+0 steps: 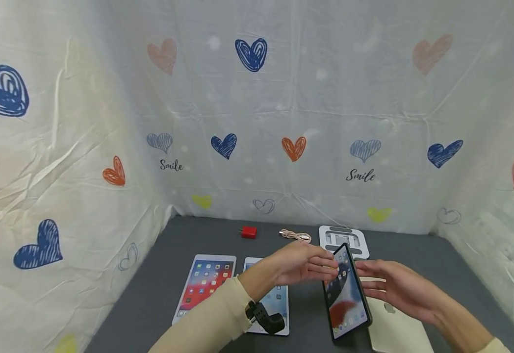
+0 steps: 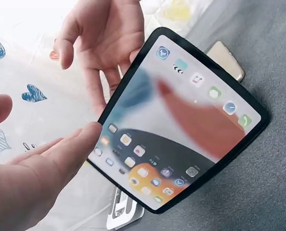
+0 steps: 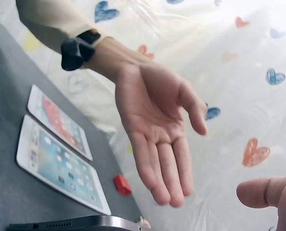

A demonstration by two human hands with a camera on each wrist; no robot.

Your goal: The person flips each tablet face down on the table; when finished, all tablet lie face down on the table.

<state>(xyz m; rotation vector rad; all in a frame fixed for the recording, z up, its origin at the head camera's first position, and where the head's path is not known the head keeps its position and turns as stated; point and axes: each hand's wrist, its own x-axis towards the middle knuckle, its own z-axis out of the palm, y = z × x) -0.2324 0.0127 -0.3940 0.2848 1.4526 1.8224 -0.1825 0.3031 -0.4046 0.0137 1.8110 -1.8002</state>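
A black-framed tablet (image 1: 347, 299) with a lit screen is tilted up between my two hands. My left hand (image 1: 303, 264) has straight fingers, the fingertips right at the tablet's upper left edge. On the other side, my right hand (image 1: 400, 287) extends its fingers toward the upper right edge. Neither hand is curled round the tablet (image 2: 181, 125) in the left wrist view. There, the right hand (image 2: 109, 36) shows its palm, some fingertips hidden behind the frame. In the right wrist view, the left hand (image 3: 155, 115) is palm-out above the tablet's thin edge (image 3: 75, 223).
Two white tablets lie on the grey table at left, one with a red screen (image 1: 208, 282), one with a blue screen (image 3: 61, 163). A gold tablet (image 1: 400, 326) lies beneath my right hand. Farther back are a red charger (image 1: 248, 232), a coiled cable (image 1: 295, 235) and a white stand (image 1: 360, 241).
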